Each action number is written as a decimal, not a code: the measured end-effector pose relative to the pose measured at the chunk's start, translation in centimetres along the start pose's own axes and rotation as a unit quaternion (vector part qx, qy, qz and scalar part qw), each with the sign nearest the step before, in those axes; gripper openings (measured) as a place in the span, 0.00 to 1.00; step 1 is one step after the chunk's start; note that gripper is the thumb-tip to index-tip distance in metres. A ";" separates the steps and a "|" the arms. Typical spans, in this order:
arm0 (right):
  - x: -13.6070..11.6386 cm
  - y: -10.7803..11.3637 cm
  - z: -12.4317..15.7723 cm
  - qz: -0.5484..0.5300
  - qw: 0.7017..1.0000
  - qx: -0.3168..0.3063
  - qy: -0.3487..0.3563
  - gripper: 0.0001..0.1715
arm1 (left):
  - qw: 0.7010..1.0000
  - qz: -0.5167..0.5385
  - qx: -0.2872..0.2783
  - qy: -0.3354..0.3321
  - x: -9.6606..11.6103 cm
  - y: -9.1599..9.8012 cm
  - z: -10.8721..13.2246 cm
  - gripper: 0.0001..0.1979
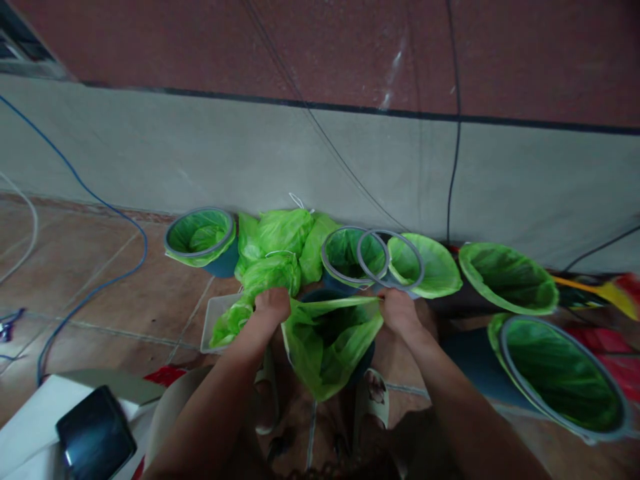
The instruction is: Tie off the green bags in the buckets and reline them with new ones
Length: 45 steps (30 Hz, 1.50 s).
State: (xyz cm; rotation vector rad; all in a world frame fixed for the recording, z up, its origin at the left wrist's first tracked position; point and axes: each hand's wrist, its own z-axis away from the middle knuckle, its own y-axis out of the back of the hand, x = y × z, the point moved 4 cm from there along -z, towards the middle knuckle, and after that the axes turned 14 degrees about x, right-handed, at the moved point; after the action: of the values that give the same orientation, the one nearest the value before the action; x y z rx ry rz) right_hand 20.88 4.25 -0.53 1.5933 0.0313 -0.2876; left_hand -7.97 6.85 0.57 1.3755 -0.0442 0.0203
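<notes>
A green trash bag is stretched wide between my hands, its mouth facing up. My left hand is closed on the left edge of its mouth, and my right hand grips the right edge. The bag hangs within a dark blue trash can on the floor between my feet; how far down it reaches is hidden. A loose grey rim ring lies just beyond my right hand, partly over a neighbouring lined can. Left of my left hand, more green bags lie in a white tray.
Filled green bags lean against the wall. Several green-lined cans stand around, including one at left and one tilted at right. A blue cable crosses the tiles. A dark device rests on a white box.
</notes>
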 end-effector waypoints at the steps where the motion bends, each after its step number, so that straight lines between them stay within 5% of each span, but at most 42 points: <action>1: -0.5 0.0 0.1 -0.016 1.000 -0.003 0.012 0.14 | 1.000 0.002 0.011 -0.018 0.5 0.2 0.3 0.23; 5: -2.6 -0.2 0.8 -0.090 0.994 -0.016 0.062 0.17 | 0.984 0.087 0.060 -0.147 3.9 0.8 1.3 0.44; 8: -3.8 -0.2 1.1 -0.134 0.986 0.011 0.095 0.19 | 0.962 0.142 0.042 -0.228 6.4 -0.1 2.2 0.45; 12: -4.6 -0.1 1.2 -0.146 0.983 0.039 0.102 0.17 | 0.953 0.152 0.067 -0.253 8.0 -1.6 3.1 0.41; 17: -5.0 -0.3 1.4 -0.133 0.984 0.041 0.112 0.12 | 0.959 0.115 0.110 -0.233 8.3 -2.1 2.8 0.15; 32: -3.9 -1.2 1.4 -0.090 0.993 -0.055 0.043 0.13 | 0.988 0.069 0.124 -0.067 4.8 -0.4 -0.1 0.19; 39: -2.5 -0.8 0.9 -0.071 0.996 -0.031 0.044 0.17 | 0.989 0.058 0.134 -0.038 3.6 -0.5 -0.5 0.20; 45: -1.4 -0.7 1.0 -0.005 0.999 -0.038 0.035 0.16 | 0.996 0.030 0.080 0.015 1.6 -0.7 -0.8 0.19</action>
State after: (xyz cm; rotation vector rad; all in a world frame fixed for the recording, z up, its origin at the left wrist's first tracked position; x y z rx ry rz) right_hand 19.28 3.54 -0.93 1.5268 0.1025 -0.2351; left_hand -6.28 7.46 -0.16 1.5343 -0.0604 0.0961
